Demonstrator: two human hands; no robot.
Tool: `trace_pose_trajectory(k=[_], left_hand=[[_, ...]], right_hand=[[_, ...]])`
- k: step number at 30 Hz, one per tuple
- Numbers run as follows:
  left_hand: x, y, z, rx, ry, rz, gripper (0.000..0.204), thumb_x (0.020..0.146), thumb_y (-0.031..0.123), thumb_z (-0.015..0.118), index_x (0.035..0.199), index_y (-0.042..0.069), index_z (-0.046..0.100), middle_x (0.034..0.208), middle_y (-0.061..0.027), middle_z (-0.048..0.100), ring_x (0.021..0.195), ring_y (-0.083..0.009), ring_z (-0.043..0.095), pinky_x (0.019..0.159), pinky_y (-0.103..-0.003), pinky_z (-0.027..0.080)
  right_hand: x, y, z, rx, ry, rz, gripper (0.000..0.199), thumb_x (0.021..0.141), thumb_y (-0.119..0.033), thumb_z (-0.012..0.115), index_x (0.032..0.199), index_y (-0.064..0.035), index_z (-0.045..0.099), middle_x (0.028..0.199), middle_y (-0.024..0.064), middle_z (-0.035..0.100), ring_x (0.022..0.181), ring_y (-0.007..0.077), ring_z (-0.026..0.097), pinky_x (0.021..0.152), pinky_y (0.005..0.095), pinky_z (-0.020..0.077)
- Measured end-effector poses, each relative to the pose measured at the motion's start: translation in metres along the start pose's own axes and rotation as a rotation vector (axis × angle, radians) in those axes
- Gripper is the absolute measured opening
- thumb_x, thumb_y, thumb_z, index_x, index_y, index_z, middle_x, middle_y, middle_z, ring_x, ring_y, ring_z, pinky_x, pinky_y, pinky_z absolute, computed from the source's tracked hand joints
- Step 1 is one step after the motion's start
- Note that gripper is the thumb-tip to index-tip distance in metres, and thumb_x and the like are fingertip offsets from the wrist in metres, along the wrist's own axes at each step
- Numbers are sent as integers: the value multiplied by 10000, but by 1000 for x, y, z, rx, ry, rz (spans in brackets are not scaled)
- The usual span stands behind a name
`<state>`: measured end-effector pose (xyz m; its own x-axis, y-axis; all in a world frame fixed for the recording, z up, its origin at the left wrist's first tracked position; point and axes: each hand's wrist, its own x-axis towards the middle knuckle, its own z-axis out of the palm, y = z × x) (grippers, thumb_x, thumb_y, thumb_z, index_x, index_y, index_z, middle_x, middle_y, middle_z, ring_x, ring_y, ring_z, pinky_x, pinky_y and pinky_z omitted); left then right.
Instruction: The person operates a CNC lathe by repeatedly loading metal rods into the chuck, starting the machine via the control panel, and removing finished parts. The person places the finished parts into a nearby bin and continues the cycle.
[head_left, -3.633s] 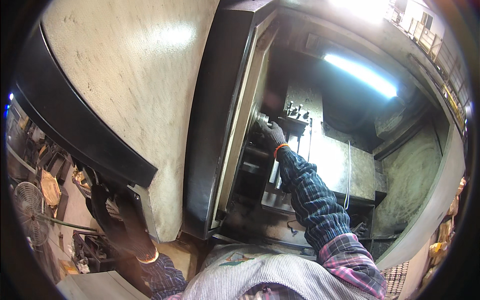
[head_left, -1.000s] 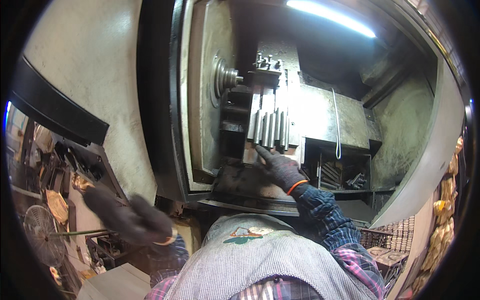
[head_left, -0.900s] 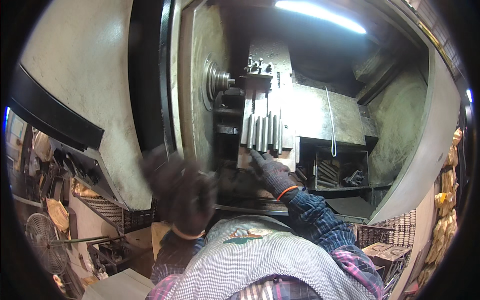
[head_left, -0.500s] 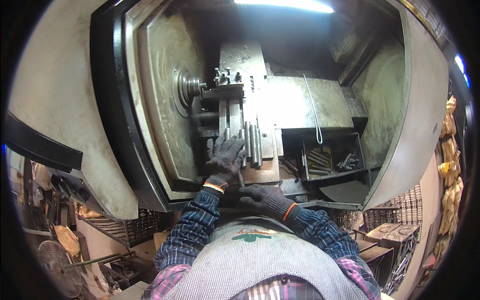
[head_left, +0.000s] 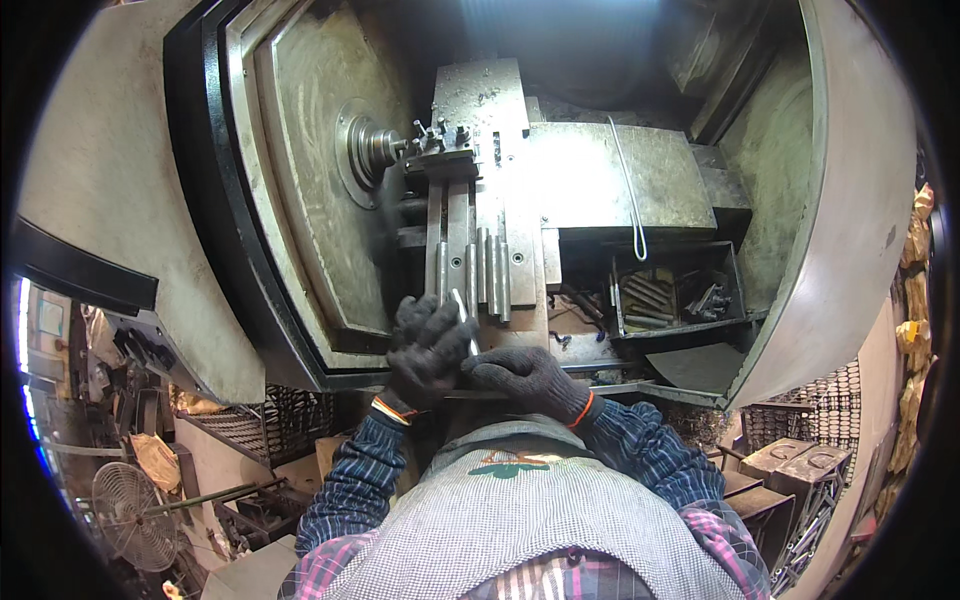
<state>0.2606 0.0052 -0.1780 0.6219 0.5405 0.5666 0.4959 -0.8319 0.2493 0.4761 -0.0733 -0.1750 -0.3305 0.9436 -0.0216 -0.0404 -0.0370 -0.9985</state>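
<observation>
Dark gloves cover both hands, low in the lathe's front opening. My right hand (head_left: 532,382) is closed at the lower end of a short shiny metal rod (head_left: 464,312), which tilts up and left from its fingertips. Just left of the rod is my left hand (head_left: 424,345), fingers bent and apart, their tips close to or touching it. Beyond the hands, several grey metal rods (head_left: 493,270) lie side by side on the lathe's cross slide (head_left: 518,285). The palms are hidden.
Further left, the spindle chuck (head_left: 378,148) projects from the headstock wall. A tool post (head_left: 442,150) with upright bolts stands beyond the rods. To the right are a hooked wire rod (head_left: 628,190), a flat metal cover (head_left: 665,185) and a divided tray (head_left: 735,298) of metal pieces.
My left hand has drawn back from the rods on the slide toward me, its fingers bending. The rod at my right hand now shows more fully. The view has shifted slightly.
</observation>
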Motion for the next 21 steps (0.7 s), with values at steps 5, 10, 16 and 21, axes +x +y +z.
trace_pose_trajectory(k=[5, 10, 16, 21], left_hand=[[9, 22, 12, 128, 54, -140, 381, 829, 279, 776, 1185, 153, 721, 1260, -93, 667, 1290, -330, 549, 1160, -562, 329], [25, 24, -16, 33, 287, -143, 229, 897, 266, 762, 1077, 128, 730, 1070, -67, 720, 1078, -300, 657, 1039, -504, 451], [35, 13, -42, 15, 285, -237, 263, 845, 183, 818, 1079, 117, 716, 967, -77, 703, 943, -293, 671, 863, -441, 525], [41, -8, -56, 147, 85, -42, 273, 812, 214, 813, 1055, 126, 726, 941, -66, 696, 938, -301, 660, 851, -444, 519]], right_hand=[[2, -47, -1, 6, -3, -87, 304, 1014, -268, 656, 1170, -20, 734, 1051, 120, 759, 938, 189, 712, 858, 315, 572], [-40, -109, -33, 227, 82, -424, 240, 1004, -178, 617, 1045, 16, 753, 984, 163, 751, 873, 194, 714, 775, 332, 583], [-102, -143, -74, 626, 373, -931, 270, 1050, -283, 506, 967, -57, 629, 890, 96, 636, 614, 188, 557, 621, 392, 509], [-160, -178, -78, 27, 1001, -1091, 164, 1063, -172, 504, 1102, -56, 613, 950, 73, 616, 591, 148, 473, 566, 349, 432]])
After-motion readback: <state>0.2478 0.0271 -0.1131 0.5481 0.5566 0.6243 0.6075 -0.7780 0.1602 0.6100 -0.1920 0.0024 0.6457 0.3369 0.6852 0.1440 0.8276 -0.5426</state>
